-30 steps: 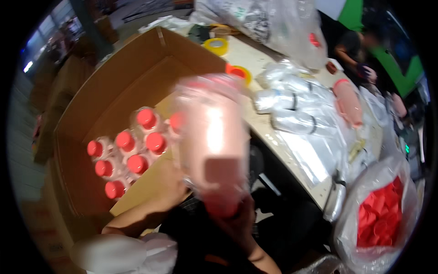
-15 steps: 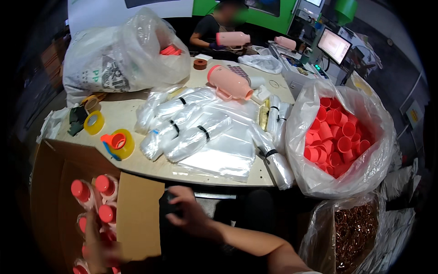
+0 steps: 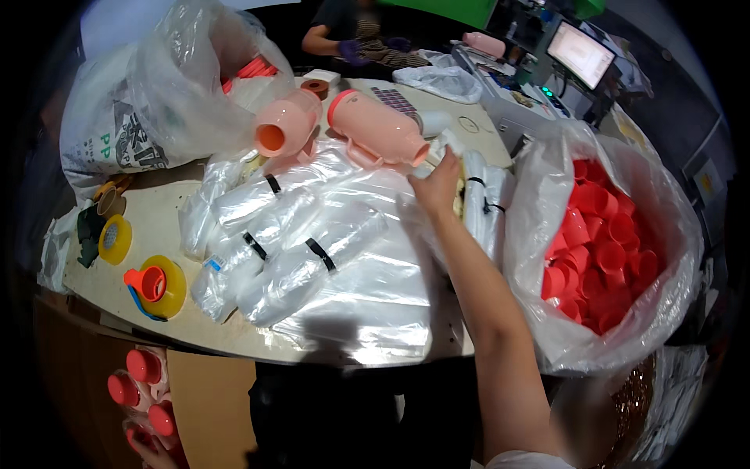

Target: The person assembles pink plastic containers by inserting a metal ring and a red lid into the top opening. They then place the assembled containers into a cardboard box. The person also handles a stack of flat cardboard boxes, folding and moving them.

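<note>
My right hand (image 3: 439, 181) reaches across the table with thumb and fingers apart, its fingertips at a small stack of white slips (image 3: 446, 143). Just left of it lies a pink thermos flask (image 3: 375, 129) with a handle, its open neck toward the hand. Another pink flask (image 3: 289, 125) lies beside it, showing an orange opening. At the lower left, my left hand (image 3: 154, 453) is inside a cardboard carton (image 3: 211, 406), at a red-capped bottle (image 3: 139, 438). Most of that hand is cut off by the picture's edge, so its grip is unclear. Several red-capped bottles (image 3: 144, 366) stand there in clear wrap.
Clear plastic bags (image 3: 359, 289), some in banded rolls, cover the table's middle. Tape rolls (image 3: 176, 289) lie left. A big sack (image 3: 117, 117) stands back left; a bag of red cups (image 3: 609, 250) stands right. A co-worker's gloved hands (image 3: 355, 53) are across the table.
My right hand has moved from beside the carton to the far side of the table. A second flask now lies on the table; the co-worker no longer holds one. The view has shifted.
</note>
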Demonstrator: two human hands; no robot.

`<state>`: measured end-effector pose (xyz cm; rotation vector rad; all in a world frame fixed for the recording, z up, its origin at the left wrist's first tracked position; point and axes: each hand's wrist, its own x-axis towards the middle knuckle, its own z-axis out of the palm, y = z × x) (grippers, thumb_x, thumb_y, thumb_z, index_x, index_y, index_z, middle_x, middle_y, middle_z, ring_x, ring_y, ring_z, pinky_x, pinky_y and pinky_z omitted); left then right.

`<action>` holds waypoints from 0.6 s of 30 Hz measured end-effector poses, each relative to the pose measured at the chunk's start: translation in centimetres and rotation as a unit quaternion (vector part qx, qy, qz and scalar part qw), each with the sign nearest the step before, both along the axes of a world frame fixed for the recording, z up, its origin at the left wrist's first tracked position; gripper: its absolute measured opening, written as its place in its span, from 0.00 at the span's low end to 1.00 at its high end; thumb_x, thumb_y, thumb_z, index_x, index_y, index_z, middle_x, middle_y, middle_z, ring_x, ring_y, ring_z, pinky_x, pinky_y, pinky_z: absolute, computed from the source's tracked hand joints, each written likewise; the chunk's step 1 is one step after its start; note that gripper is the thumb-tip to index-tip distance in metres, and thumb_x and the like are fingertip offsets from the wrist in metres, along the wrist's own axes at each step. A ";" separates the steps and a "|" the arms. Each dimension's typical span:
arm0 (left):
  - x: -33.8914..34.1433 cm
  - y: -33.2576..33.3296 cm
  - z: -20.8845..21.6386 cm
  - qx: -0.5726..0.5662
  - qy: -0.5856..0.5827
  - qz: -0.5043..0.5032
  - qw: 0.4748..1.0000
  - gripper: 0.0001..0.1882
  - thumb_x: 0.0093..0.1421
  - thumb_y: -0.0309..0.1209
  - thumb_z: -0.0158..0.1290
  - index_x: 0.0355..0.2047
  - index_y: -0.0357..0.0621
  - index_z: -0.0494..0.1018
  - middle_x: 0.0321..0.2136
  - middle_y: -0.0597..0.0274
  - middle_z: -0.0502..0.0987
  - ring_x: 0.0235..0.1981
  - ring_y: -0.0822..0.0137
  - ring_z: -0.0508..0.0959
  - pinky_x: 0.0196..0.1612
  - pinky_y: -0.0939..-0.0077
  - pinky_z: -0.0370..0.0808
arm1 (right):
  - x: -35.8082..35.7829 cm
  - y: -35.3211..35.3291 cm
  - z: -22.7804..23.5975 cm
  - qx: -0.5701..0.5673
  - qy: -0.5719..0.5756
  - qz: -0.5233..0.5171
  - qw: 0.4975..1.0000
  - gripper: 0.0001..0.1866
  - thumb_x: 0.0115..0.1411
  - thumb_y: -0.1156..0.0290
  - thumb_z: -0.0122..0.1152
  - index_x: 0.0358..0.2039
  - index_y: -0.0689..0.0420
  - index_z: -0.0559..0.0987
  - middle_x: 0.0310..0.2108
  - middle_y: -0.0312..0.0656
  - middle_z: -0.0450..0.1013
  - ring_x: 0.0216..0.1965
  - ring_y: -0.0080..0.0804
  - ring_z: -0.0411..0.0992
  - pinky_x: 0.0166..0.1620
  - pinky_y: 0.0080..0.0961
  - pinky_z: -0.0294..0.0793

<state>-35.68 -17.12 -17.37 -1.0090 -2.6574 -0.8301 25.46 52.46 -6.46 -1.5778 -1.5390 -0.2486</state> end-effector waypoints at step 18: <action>38.0 30.7 22.4 0.239 -0.338 -0.545 0.730 0.37 0.59 0.38 0.57 0.64 0.36 0.55 0.54 0.47 0.68 0.57 0.53 0.68 0.65 0.58 0.58 | 5.8 -34.8 18.1 -0.019 0.258 0.423 0.868 0.41 0.44 0.63 0.78 0.56 0.59 0.65 0.49 0.47 0.71 0.52 0.35 0.71 0.55 0.31 0.71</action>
